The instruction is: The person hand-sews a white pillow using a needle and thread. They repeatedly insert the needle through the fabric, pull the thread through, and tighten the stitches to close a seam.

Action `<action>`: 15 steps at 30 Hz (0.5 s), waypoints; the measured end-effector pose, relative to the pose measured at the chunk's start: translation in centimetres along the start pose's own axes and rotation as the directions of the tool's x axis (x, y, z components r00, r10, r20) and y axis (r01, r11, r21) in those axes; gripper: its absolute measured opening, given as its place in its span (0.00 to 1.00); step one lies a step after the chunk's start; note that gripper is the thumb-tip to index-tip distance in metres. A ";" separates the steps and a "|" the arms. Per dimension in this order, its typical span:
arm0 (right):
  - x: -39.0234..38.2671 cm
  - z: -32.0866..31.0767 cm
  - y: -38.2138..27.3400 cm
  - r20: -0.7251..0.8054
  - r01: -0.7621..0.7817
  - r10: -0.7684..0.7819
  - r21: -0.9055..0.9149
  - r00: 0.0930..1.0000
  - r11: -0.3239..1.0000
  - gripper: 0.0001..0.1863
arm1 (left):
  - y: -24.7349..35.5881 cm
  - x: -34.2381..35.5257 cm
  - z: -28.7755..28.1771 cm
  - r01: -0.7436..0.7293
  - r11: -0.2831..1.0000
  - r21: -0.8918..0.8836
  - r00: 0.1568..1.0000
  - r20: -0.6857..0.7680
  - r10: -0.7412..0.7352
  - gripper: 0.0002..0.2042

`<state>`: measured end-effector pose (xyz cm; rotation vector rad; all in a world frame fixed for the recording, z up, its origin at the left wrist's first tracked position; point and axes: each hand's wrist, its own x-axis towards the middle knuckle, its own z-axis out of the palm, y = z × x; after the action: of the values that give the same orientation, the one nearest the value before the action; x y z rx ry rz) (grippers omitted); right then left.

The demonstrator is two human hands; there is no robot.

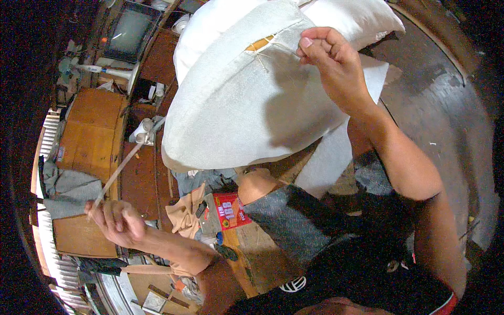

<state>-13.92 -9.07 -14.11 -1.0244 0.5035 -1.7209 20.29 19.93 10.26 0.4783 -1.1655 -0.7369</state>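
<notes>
A big pale grey fabric cushion (220, 121) leans in front of me, its lower side near my bare knee (257, 184). Along its upper edge a seam gapes, and yellow-orange filling (260, 43) shows behind white thread (257, 56) crossing the gap. Just right of that gap, my right hand (336, 63) is closed in a pinch at the seam; what lies between its fingertips is too small to name. Far out to the left, my left hand (118, 226) is closed on a long thin pale strip (127, 158), stretched up toward the cushion's left edge.
White cushions (362, 23) lie behind the grey one. Wooden cabinets (89, 126) stand on the left, with a grey cloth (73, 184) over them and white cups (142, 131) beside them. A red packet (231, 211) and beige cloth (186, 215) lie near my knee. Grey floor (446, 131) extends right.
</notes>
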 end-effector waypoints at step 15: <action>-0.6 0.2 -1.9 -0.006 0.038 -0.045 -0.438 0.999 0.898 0.23 | 19.0 1.5 -13.0 -0.178 0.907 0.382 0.881 -0.349 0.320 0.04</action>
<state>-14.76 -7.72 -12.83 -1.3462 0.9147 -1.6913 37.89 31.26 19.86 0.7149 -0.9357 -0.1857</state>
